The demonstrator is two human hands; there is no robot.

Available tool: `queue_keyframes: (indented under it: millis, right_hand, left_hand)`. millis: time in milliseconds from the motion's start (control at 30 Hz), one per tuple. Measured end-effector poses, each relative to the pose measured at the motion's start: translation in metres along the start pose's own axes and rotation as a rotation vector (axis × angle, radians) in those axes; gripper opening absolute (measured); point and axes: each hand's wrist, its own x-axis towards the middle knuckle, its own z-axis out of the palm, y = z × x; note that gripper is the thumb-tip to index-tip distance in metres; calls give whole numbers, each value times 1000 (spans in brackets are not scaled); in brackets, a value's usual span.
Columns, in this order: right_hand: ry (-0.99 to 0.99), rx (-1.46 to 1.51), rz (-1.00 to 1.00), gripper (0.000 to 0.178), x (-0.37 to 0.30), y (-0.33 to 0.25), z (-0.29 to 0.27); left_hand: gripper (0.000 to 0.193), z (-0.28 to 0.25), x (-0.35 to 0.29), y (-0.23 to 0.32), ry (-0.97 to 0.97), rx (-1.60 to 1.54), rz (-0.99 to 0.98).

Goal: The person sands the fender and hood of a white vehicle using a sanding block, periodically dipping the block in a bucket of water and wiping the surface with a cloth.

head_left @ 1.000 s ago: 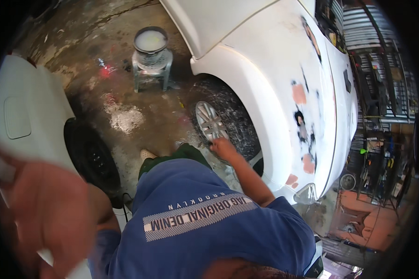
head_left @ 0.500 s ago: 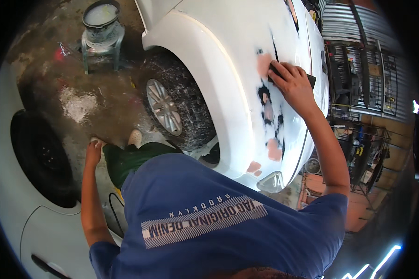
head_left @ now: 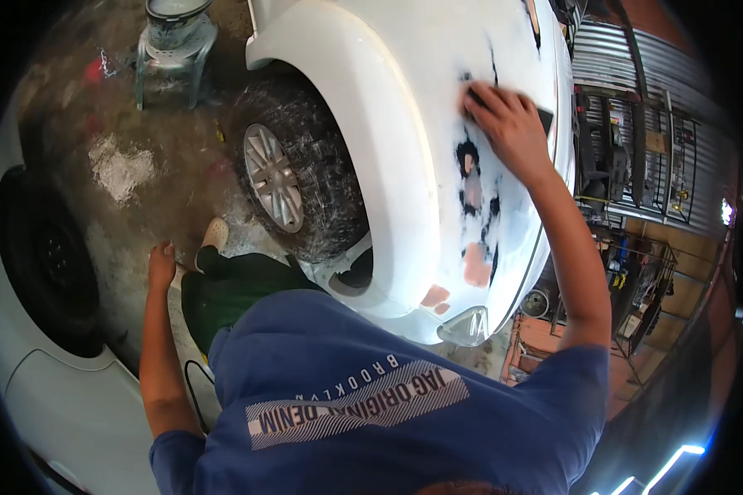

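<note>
head: right hand (head_left: 513, 125) on block (head_left: 546, 120)

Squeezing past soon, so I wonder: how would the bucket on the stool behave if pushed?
The bucket is probably heavy, since it seems to hold pale liquid, which might slosh. Perched on a stool, it could tip.

Uneven light — strip lamp (head_left: 667, 467) glares at 4 o'clock, bright spot (head_left: 726, 211) near 3. White fender (head_left: 388, 99) bright toward 12; floor (head_left: 70, 95) dim at 10. Right hand (head_left: 508, 124) partly blurred. Outer rim black — straight edges bowed.
</note>
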Motion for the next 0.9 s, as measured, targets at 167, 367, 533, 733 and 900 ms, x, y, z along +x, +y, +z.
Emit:
queue_keyframes:
  millis: [167, 367, 533, 733, 900]
  right_hand:
    - [6, -72, 94, 44, -1, -23, 21]
    - [56, -31, 55, 36, 14, -17, 20]
    - [70, -11, 59, 38, -14, -26, 30]
    - [17, 33, 35, 34, 11, -16, 22]
    - [29, 25, 28, 35, -25, -30, 19]
  left_hand:
    - [38, -28, -34, -18, -27, 27, 35]
    - [37, -50, -89, -63, -23, 18, -43]
    - [39, -59, -123, -110, -31, 62, -104]
    - [41, -63, -146, -126, -76, 31, -98]
    - [41, -66, -152, -127, -11, -141, -171]
